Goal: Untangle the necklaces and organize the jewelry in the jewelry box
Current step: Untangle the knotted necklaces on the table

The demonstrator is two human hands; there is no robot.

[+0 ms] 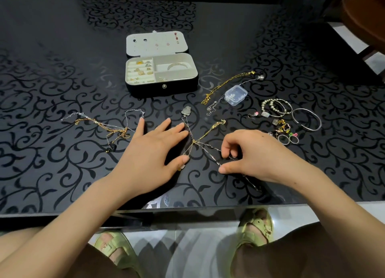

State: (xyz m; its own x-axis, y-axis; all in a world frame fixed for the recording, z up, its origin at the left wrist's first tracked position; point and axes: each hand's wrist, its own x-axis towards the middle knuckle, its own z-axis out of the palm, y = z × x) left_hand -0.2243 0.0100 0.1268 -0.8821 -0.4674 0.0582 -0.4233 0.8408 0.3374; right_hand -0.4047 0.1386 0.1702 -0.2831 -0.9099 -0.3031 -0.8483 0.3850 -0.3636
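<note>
A knot of gold and silver necklaces [195, 141] lies on the black patterned table in front of me, with a grey pendant [186, 110] at its far end. My left hand [152, 150] lies flat with straight fingers, fingertips pressing the chains left of the knot. My right hand [252, 155] has curled fingers and pinches the silver chain to the right of the knot. The open black jewelry box [161, 89] stands beyond, holding rings and a bangle, with earrings pinned in its lid.
A second tangle of chains [112, 128] lies at the left. Right of the box lie a gold chain [227, 84], a clear plastic case [235, 95], bead bracelets [275, 107], a silver bangle [307, 119] and small rings and charms [285, 132]. The table's front edge is near my knees.
</note>
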